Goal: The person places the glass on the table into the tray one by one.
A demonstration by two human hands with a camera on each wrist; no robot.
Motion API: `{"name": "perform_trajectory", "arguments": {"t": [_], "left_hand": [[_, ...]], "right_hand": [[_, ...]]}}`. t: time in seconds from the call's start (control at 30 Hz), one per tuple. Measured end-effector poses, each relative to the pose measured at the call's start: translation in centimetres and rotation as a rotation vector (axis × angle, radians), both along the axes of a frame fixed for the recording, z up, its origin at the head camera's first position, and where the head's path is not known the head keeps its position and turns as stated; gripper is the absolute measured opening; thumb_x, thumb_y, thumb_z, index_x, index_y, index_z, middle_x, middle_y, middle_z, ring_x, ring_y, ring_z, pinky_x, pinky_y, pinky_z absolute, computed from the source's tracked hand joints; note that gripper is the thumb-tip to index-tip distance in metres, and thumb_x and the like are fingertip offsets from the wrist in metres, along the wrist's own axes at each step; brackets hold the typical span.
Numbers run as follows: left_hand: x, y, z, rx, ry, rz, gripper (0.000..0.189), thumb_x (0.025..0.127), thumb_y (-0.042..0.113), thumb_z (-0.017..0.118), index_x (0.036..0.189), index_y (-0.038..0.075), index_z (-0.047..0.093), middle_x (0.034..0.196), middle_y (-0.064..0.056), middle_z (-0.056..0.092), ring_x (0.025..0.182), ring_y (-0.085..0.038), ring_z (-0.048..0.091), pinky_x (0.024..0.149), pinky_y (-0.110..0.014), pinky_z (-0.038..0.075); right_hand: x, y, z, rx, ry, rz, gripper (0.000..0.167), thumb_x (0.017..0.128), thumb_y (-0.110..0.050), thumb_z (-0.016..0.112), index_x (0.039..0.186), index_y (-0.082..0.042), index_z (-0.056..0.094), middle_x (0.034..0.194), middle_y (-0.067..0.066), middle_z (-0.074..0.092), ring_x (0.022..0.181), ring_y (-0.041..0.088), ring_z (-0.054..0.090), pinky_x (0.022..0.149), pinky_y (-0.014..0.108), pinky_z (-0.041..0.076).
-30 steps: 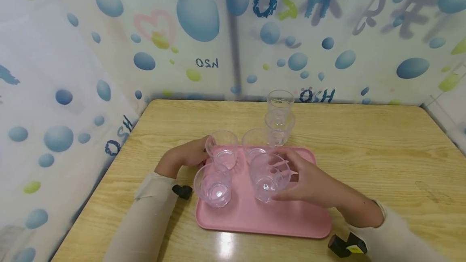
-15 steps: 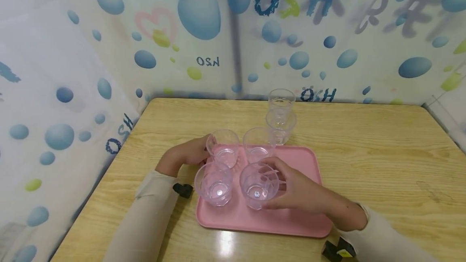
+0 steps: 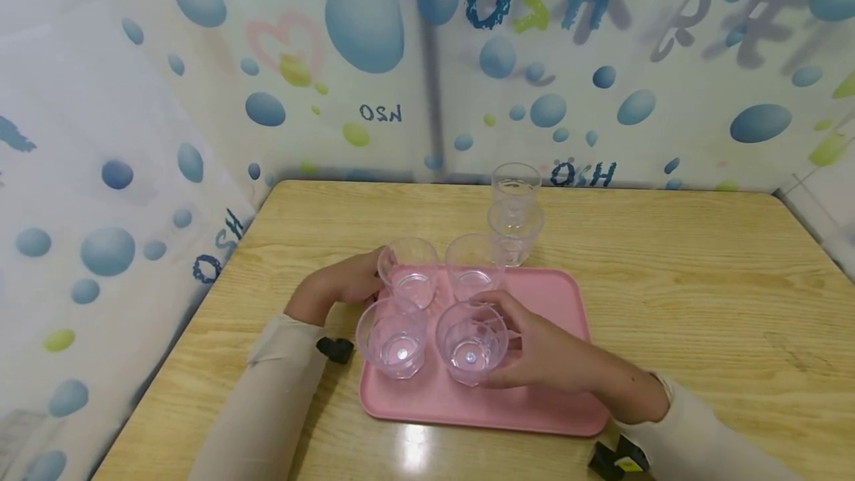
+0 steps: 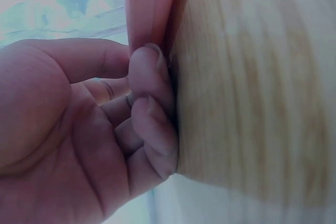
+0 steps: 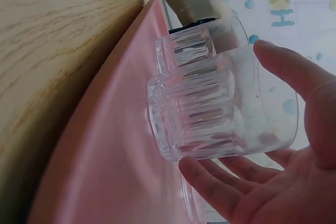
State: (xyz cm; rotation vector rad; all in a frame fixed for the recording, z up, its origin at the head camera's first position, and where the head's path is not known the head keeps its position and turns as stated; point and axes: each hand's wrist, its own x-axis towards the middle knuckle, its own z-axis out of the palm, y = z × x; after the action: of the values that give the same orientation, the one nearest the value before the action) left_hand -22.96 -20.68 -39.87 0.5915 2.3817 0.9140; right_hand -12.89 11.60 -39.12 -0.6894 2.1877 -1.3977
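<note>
A pink tray [image 3: 481,407] lies on the wooden table with several clear plastic cups on its left part. My right hand [image 3: 551,351] holds the front right cup [image 3: 470,340] from its right side. In the right wrist view, thumb and fingers curve around this faceted cup [image 5: 194,108], whose base is at the tray's surface. Left of it stands another cup [image 3: 392,340], and behind are a back left cup [image 3: 409,269] and a back right cup [image 3: 470,262]. My left hand [image 4: 89,114] pinches the tray's left edge, thumb at the rim and fingers curled low by the table.
Beyond the tray, two more clear cups stand one behind the other, a nearer cup [image 3: 516,225] and a farther cup [image 3: 516,182]. The wooden table [image 3: 701,280] ends at a wall covering [image 3: 454,95] printed with blue drops.
My right hand has brought its cup left and toward me, down beside the front left cup. Over the last half second it shifted only slightly. My left hand stays at the tray's edge.
</note>
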Motion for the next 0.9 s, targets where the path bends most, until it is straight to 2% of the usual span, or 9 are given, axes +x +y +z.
{"name": "perform_trajectory", "arguments": {"t": [0.17,0.33,0.47,0.67,0.8,0.9], "left_hand": [[0.0,0.0,0.0,-0.003,-0.004,-0.002,0.033,0.106,0.023,0.046,0.136,0.009,0.044,0.071,-0.003,0.050,0.052,-0.011,0.046,0.056,-0.028,0.044],[0.0,0.0,-0.1,0.001,-0.007,-0.004,0.033,0.106,0.022,0.047,0.136,0.009,0.043,0.070,-0.002,0.049,0.052,-0.012,0.046,0.055,-0.027,0.044],[0.1,-0.1,0.0,-0.021,0.000,0.011,0.037,0.106,0.023,0.047,0.137,0.006,0.041,0.074,-0.003,0.050,0.057,-0.013,0.048,0.060,-0.029,0.045],[0.1,-0.2,0.0,-0.026,0.012,0.010,0.039,0.106,0.024,0.047,0.138,0.003,0.040,0.080,-0.004,0.049,0.060,-0.014,0.048,0.065,-0.030,0.046],[0.0,-0.2,0.1,-0.041,0.031,0.001,0.039,0.106,0.023,0.048,0.138,0.004,0.040,0.084,-0.005,0.051,0.065,-0.015,0.051,0.071,-0.032,0.048],[-0.1,-0.3,0.0,-0.051,0.066,-0.010,0.040,0.106,0.024,0.048,0.140,0.005,0.040,0.098,-0.008,0.056,0.081,-0.018,0.056,0.082,-0.035,0.048]], "right_hand": [[-0.1,0.2,0.2,0.024,0.003,0.000,0.103,0.072,-0.036,0.090,0.152,-0.021,0.027,0.144,0.003,0.051,0.131,0.026,0.052,0.107,0.047,0.045],[-0.3,0.8,0.7,0.016,-0.009,0.006,0.098,0.073,-0.036,0.090,0.150,-0.025,0.030,0.144,0.003,0.050,0.134,0.028,0.050,0.109,0.048,0.044],[-0.7,1.3,1.3,-0.029,-0.028,0.002,0.088,0.078,-0.026,0.087,0.149,-0.026,0.034,0.144,0.006,0.049,0.133,0.029,0.050,0.108,0.045,0.046],[-1.3,2.1,2.2,-0.125,0.033,-0.024,0.070,0.088,-0.015,0.077,0.147,-0.020,0.040,0.137,0.017,0.053,0.127,0.035,0.055,0.102,0.038,0.051],[-1.7,2.8,2.9,-0.154,0.072,-0.088,0.062,0.091,-0.014,0.074,0.144,-0.017,0.043,0.134,0.019,0.055,0.124,0.037,0.056,0.097,0.032,0.053],[-2.5,3.5,3.5,-0.129,0.113,-0.175,0.057,0.092,-0.016,0.073,0.142,-0.016,0.045,0.133,0.018,0.056,0.122,0.034,0.057,0.094,0.025,0.053]]}}
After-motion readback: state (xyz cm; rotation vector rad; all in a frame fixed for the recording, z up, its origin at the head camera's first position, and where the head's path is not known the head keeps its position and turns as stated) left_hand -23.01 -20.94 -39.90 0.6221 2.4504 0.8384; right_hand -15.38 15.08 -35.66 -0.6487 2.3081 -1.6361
